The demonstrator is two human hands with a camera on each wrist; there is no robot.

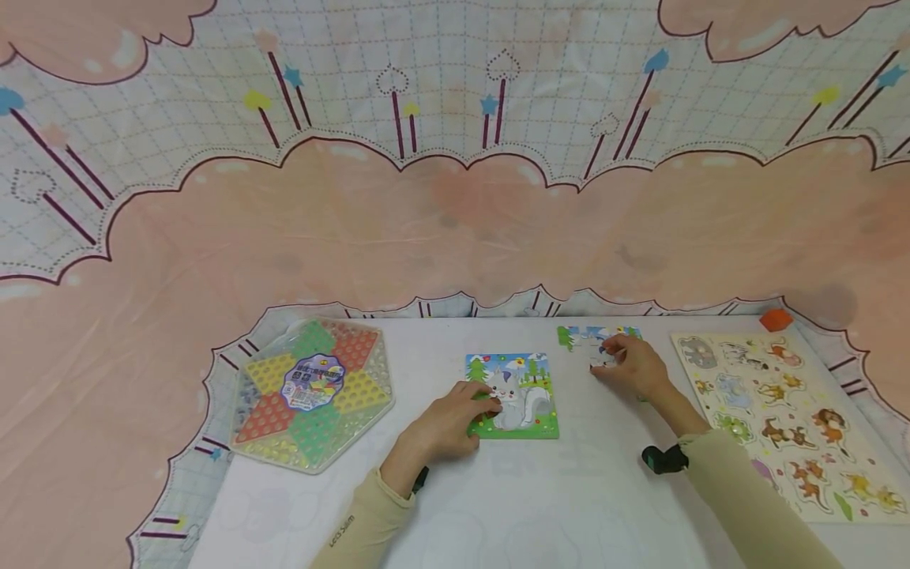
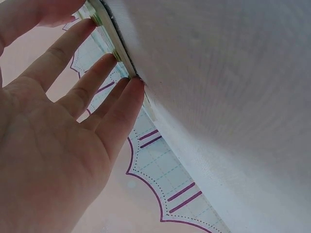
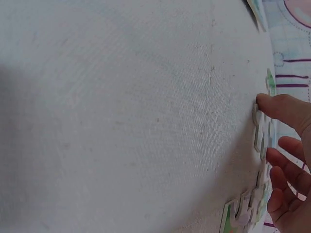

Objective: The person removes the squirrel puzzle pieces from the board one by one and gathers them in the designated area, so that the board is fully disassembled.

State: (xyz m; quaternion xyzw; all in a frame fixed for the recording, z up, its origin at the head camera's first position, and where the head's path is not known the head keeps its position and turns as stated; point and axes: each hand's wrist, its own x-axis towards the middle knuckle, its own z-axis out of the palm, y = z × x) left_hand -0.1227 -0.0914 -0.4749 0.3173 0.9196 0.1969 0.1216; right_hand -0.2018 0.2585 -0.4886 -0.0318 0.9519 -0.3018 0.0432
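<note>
I see soft, even, bright light with faint shadows; my head view bends strongly at its edges, and both wrist views blur up close.

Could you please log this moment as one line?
left hand: steadies cat puzzle | right hand: touches loose pieces

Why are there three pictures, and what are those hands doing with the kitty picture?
One person wears three cameras. The big picture comes from a camera on the head, looking down at a white table. The other two come from cameras on each wrist, so they show that hand very close up.

The left hand rests straight fingers on the edge of a cat jigsaw puzzle. The right hand touches a pile of loose puzzle pieces; whether it grips one is hard to tell.

Also on the table: a six-sided peg game board, a wooden animal puzzle board, and a small orange block.
</note>
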